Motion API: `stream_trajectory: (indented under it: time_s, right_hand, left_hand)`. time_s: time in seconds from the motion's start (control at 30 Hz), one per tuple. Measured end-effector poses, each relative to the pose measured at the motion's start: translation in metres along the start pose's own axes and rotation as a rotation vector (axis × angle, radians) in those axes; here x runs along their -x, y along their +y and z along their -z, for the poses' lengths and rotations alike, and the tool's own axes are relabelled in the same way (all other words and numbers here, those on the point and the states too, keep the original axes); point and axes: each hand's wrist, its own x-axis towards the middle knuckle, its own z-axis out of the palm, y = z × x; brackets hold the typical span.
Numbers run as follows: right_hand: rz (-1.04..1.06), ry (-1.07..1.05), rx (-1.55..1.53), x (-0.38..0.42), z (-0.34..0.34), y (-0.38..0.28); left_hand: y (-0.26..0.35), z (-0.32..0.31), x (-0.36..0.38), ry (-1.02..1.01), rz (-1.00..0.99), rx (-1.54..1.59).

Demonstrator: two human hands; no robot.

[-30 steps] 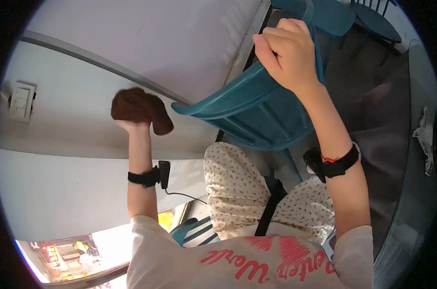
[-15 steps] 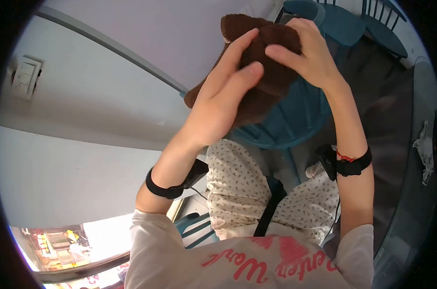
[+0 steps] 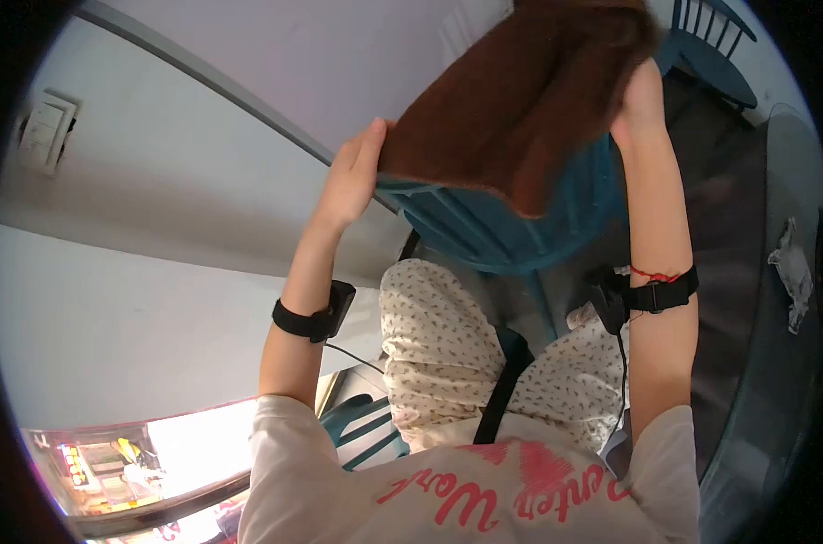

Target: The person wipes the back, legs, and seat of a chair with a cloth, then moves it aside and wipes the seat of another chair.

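A brown cloth, towel-like and fuzzy, hangs spread out between my two hands above a teal spindle-back chair. At its left edge my left hand pinches a corner, thumb upward. My right hand grips the cloth's right side, its fingers mostly hidden behind the fabric. The lower edge droops in a fold in front of the chair, and the top runs up to the frame's upper edge.
A pale wall with a light switch stands on the left. Another teal chair is at the upper right. Along the right side, a crumpled wrapper lies on a glass-like surface. More teal slats show behind my left side.
The brown cloth went from bunched up between both hands to opened out and hanging. My left hand moved left and down to its corner; my right hand moved to the right.
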Motion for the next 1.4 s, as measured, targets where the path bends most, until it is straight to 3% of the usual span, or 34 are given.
stream_trajectory:
  time_s: [0.03, 0.13, 0.2, 0.37, 0.43, 0.5, 0.57, 0.63, 0.7, 0.77, 0.83, 0.87, 0.93, 1.03, 1.2, 1.3, 1.37, 1.4]
  right_hand:
    - [-0.044, 0.150, -0.253, 0.001, 0.006, -0.003]
    - [0.054, 0.256, -0.529, 0.019, 0.047, -0.010]
    - [0.146, 0.197, -0.620, 0.044, 0.096, -0.004]
    - [0.303, -0.086, -0.775, 0.153, 0.213, 0.043]
    - [0.241, -0.109, -0.781, 0.208, 0.228, 0.072]
    - [-0.128, 0.121, -0.744, 0.248, 0.211, 0.081]
    - [-0.675, 0.682, -0.240, 0.242, 0.159, 0.080]
    - [-0.774, 0.433, -0.391, 0.243, 0.160, 0.127]
    - [-0.642, 0.352, -0.039, 0.232, 0.131, 0.167]
    - [-0.249, 0.237, 0.693, 0.230, 0.111, 0.228]
    - [-0.246, 0.282, 0.945, 0.236, 0.088, 0.265]
    - [-0.251, 0.304, 0.948, 0.238, 0.093, 0.269]
    - [-0.354, 0.063, 1.059, 0.237, 0.102, 0.264]
    - [-0.398, 0.077, 1.105, 0.248, 0.133, 0.283]
    - [-0.450, 0.121, 1.153, 0.271, 0.153, 0.299]
    - [-0.579, 0.030, 1.187, 0.271, 0.175, 0.289]
    - [-0.901, -0.123, 1.285, 0.286, 0.206, 0.301]
    - [-0.900, -0.108, 1.282, 0.292, 0.220, 0.307]
  left_hand:
    - [0.004, -0.004, 0.000, -0.008, -0.006, 0.007]
    - [0.028, -0.017, -0.002, -0.078, -0.168, -0.143]
    - [0.050, -0.029, -0.002, -0.164, -0.106, -0.546]
    - [0.027, -0.029, -0.011, -0.094, -0.125, -0.392]
    - [0.026, -0.030, -0.012, -0.071, -0.122, -0.360]
    - [0.026, -0.027, -0.013, 0.013, -0.106, -0.410]
    - [0.021, -0.018, -0.012, 0.002, -0.104, -0.426]
    - [0.015, -0.013, -0.008, -0.004, -0.100, -0.439]
    - [0.013, -0.012, -0.003, 0.083, -0.113, -0.405]
    - [0.008, -0.008, -0.005, 0.041, -0.096, -0.453]
    - [0.004, -0.005, -0.004, 0.056, -0.153, -0.522]
    - [0.000, -0.003, -0.002, 0.037, -0.162, -0.515]
    - [-0.009, 0.001, 0.001, 0.092, -0.200, -0.500]
    - [-0.006, 0.002, 0.005, 0.102, -0.129, -0.549]
    - [0.003, -0.011, 0.017, 0.108, -0.197, -0.535]
    - [0.008, -0.017, 0.020, 0.106, -0.222, -0.581]
    - [0.011, -0.021, 0.020, 0.103, -0.260, -0.610]
    - [0.011, -0.024, 0.017, 0.131, -0.266, -0.595]
